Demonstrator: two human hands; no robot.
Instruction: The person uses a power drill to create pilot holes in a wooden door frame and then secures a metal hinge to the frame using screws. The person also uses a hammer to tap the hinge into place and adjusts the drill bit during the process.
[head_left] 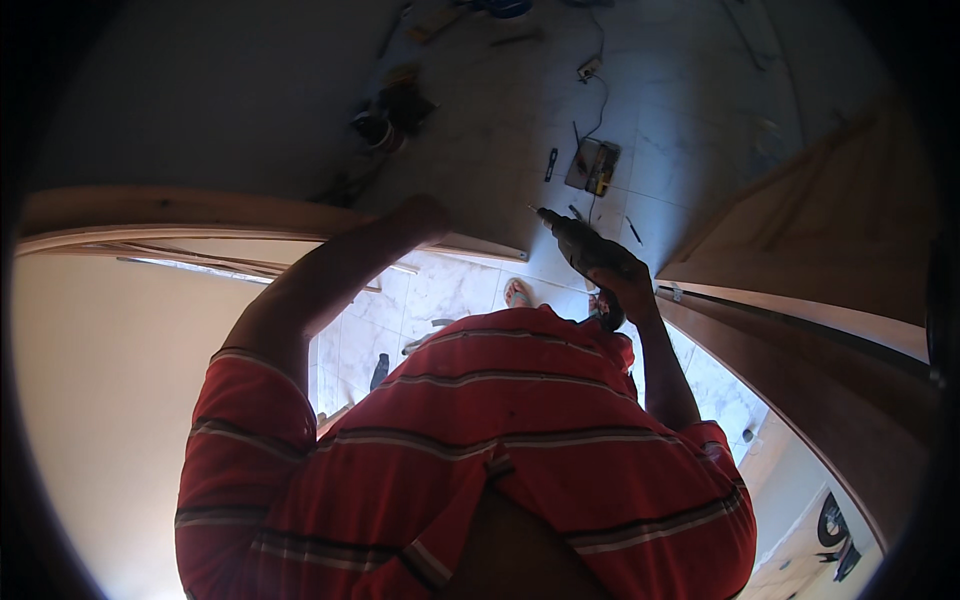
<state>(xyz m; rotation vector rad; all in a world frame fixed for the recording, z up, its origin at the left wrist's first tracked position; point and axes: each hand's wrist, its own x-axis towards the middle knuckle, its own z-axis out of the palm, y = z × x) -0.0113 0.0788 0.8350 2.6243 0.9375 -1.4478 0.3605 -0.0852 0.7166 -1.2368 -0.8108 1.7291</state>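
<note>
My right hand grips a dark power drill, its thin bit pointing forward and up-left over the tiled floor. My left hand is in shadow at the upper edge of a long wooden board or frame, near its right part. Its fingers are too dark to make out, so I cannot tell whether they hold it.
An open tool case lies on the tiles with a cable and small tools around it. Dark items and a tub sit farther left. Wooden panels stand at my right. My sandalled foot is below the board.
</note>
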